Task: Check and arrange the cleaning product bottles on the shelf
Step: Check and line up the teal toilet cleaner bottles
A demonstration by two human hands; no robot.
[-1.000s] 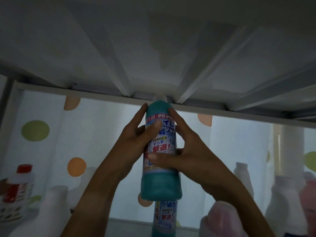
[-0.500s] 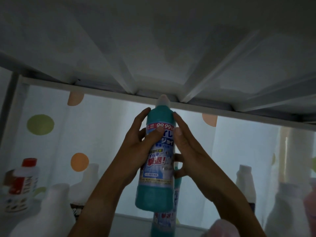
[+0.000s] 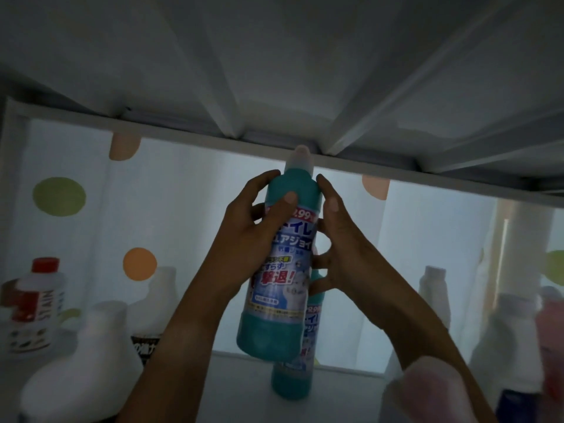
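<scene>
The left hand [image 3: 244, 236] has its fingers curled round the upper body of the teal bottle [image 3: 282, 270], thumb pressed on the shoulder just above the label; a second ago that thumb lay lower, on the label itself. The right hand [image 3: 345, 254] also grips it from the other side, index finger laid along the neck and the other fingers tucked behind the label, where half a second ago its fingers lay flatter along the front. Between them the bottle hangs clear of the shelf [image 3: 238, 389], tilted a little with its base toward the left, its pale cap close under the frame of the shelf above [image 3: 305, 71]. It has come forward and slightly down, so that a second teal bottle [image 3: 297, 364] now shows standing on the shelf just behind it. I judge this the checking step nearly over, with setting the bottle beside its twin to follow. White bottles [image 3: 82, 370] crowd the left, a pink one [image 3: 427, 392] the right
</scene>
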